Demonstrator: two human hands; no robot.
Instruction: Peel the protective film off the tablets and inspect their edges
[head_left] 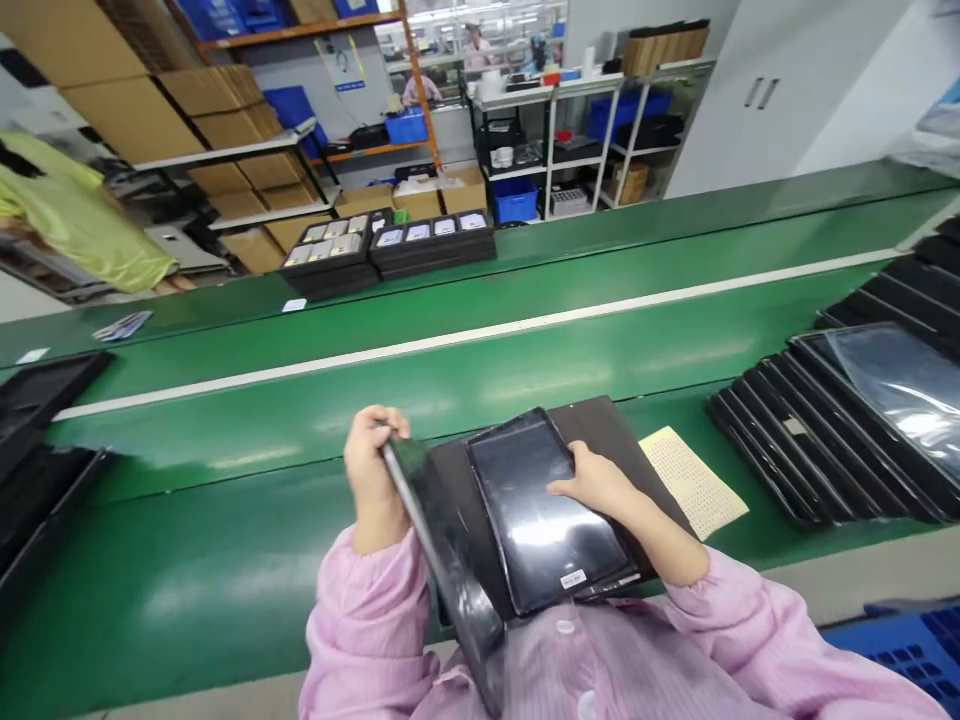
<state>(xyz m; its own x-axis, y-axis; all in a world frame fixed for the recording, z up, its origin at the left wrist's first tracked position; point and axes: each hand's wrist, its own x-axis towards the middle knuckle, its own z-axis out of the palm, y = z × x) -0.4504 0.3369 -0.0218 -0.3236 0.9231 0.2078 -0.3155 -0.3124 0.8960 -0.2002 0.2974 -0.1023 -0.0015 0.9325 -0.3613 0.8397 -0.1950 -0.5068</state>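
My left hand [373, 465] grips the top edge of a dark, thin tablet-like panel [442, 540], tilted steeply and seen nearly edge-on. A black tablet [536, 500] with a glossy screen and a small white label near its lower edge lies in front of me. My right hand [600, 482] holds this tablet at its right edge, thumb over the screen and the other fingers partly hidden. Under the tablet is a dark flat pad [600, 425]. A yellow sheet of small printed stickers [694, 480] lies to the right of the pad.
On the right of the green bench [247, 560] several black trays [787, 440] lean in a row, with a clear plastic-covered panel on them. More black trays [52, 400] are at the left. Trays of boxed items [431, 240] stand on the far ledge. A person in yellow [82, 215] is beyond.
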